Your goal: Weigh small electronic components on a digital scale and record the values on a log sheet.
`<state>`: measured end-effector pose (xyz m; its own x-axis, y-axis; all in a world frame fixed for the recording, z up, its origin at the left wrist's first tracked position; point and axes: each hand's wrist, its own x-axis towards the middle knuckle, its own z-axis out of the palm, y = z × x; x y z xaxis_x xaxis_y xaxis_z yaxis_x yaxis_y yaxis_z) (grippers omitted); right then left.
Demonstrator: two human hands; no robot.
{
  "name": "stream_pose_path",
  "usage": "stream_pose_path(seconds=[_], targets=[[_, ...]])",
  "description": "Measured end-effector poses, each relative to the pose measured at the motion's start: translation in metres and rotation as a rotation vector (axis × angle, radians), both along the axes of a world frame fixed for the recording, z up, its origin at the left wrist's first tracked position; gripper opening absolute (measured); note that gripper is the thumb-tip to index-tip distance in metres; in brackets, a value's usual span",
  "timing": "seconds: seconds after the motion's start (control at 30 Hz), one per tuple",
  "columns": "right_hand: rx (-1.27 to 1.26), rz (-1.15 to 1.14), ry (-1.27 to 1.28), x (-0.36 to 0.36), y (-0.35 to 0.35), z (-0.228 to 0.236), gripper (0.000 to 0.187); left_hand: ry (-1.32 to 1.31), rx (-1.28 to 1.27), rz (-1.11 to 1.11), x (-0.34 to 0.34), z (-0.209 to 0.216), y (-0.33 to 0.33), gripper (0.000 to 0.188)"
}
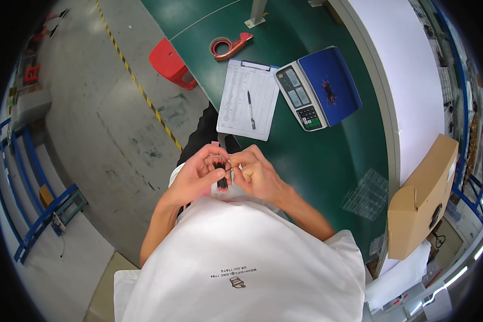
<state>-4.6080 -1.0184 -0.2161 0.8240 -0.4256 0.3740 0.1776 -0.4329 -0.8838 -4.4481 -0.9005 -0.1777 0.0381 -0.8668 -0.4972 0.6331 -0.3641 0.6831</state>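
Close to my body, my left hand (195, 176) is wrapped round a bundle of short black wires (221, 181) with reddish ends. My right hand (258, 175) is closed in a pinch at the right side of the bundle, its fingertips touching or almost touching those of the left. What the right fingers pinch is too small to make out. Beyond the hands, a digital scale (301, 96) stands on the green bench, with a loose pile of similar wires (329, 92) on its blue pan.
A clipboard with a printed sheet (236, 110) lies left of the scale, a pen (251, 110) on it. Farther off are a red tape dispenser (233, 48) and a red stool (169, 61). Clear plastic trays (366, 194) and a cardboard box (421, 201) are at the right.
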Motion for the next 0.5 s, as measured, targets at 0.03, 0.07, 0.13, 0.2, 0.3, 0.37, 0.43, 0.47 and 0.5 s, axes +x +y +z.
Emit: stream_pose_path(seconds=[0.03,0.07,0.13,0.2,0.3,0.37,0.43,0.47,0.5], targets=[[-0.003,0.0,0.002,0.001,0.0,0.0,0.04,-0.005,-0.041,0.046,-0.003,-0.004,0.002,0.027],[-0.014,-0.02,0.031,-0.001,-0.001,0.001,0.039,0.006,-0.051,0.041,-0.009,-0.01,0.0,0.027],[-0.04,-0.047,0.077,0.0,-0.001,-0.002,0.038,-0.015,0.057,0.322,-0.018,-0.017,0.0,0.03],[-0.078,-0.051,0.009,0.001,-0.001,-0.013,0.034,-0.053,0.066,0.272,-0.018,-0.013,-0.004,0.03],[-0.037,-0.068,0.078,-0.007,-0.013,-0.034,0.022,-0.162,0.145,0.208,-0.013,-0.009,-0.004,0.025],[-0.122,-0.318,0.288,-0.023,-0.062,-0.062,0.023,-0.256,0.169,0.199,-0.008,-0.007,0.0,0.022],[-0.184,-0.736,0.528,-0.056,-0.121,-0.105,0.028,-0.27,0.163,0.186,-0.002,-0.012,0.003,0.022],[-0.322,-0.777,0.588,-0.076,-0.152,-0.12,0.035,-0.297,0.172,0.186,-0.001,-0.014,0.004,0.022],[-0.443,-0.862,0.638,-0.097,-0.179,-0.139,0.038,-0.291,0.162,0.176,-0.002,-0.016,0.001,0.022]])
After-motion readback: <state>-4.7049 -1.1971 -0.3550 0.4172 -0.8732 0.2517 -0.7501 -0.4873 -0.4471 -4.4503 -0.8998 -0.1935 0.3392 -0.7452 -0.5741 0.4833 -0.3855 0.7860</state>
